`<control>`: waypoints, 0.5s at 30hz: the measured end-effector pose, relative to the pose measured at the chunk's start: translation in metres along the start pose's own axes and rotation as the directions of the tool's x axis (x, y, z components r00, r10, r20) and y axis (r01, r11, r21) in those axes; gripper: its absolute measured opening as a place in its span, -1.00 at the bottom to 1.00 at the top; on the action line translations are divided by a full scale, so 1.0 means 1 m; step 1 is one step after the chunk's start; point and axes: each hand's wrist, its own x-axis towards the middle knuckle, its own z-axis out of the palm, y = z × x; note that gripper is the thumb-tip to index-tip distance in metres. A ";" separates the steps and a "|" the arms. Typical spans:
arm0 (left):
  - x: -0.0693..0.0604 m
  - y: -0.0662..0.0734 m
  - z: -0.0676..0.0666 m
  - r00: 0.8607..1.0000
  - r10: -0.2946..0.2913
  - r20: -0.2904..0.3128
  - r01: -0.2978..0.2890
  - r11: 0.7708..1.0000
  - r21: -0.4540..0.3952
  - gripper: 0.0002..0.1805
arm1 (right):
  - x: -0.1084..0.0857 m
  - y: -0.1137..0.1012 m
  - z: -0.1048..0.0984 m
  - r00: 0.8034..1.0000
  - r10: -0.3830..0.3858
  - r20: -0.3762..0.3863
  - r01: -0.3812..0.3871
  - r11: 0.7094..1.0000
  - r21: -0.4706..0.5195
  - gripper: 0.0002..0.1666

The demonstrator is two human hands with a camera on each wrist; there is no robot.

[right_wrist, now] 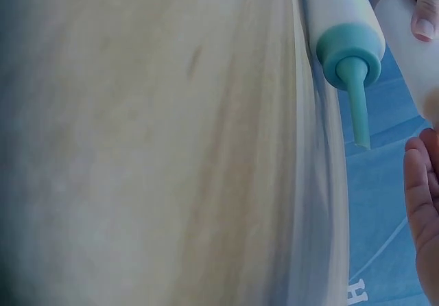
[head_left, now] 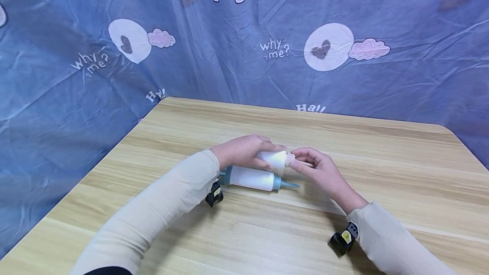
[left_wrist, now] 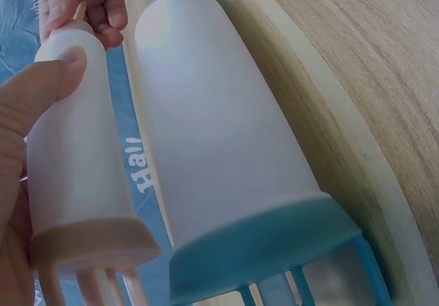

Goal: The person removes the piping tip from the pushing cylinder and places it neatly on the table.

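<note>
My left hand (head_left: 247, 151) grips a white squeeze bottle (left_wrist: 77, 155) with a pinkish cap and a pronged pinkish base, its thumb pressed on the bottle's wall near the cap. At the cap end, the fingers and thumb of my right hand (head_left: 318, 171) pinch the pinkish nozzle cap (head_left: 290, 160). Nearer to me lies a second, wider white squeeze bottle (head_left: 252, 178) with a teal cap and teal pronged base. Its teal nozzle (right_wrist: 358, 107) points to the right, and neither hand holds it. My right hand shows only in part in the right wrist view.
Both bottles are over a light wood-grain table (head_left: 244, 232). Behind and to the left of it hangs a blue printed cloth (head_left: 237, 54). A small black camera sits at each wrist, the right one (head_left: 344, 239) low by the tabletop.
</note>
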 end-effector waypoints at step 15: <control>-0.001 -0.001 0.003 1.000 0.002 0.003 -0.002 1.000 0.004 -0.34 | 0.001 0.001 0.003 1.000 -0.002 -0.001 0.002 0.997 0.072 -0.49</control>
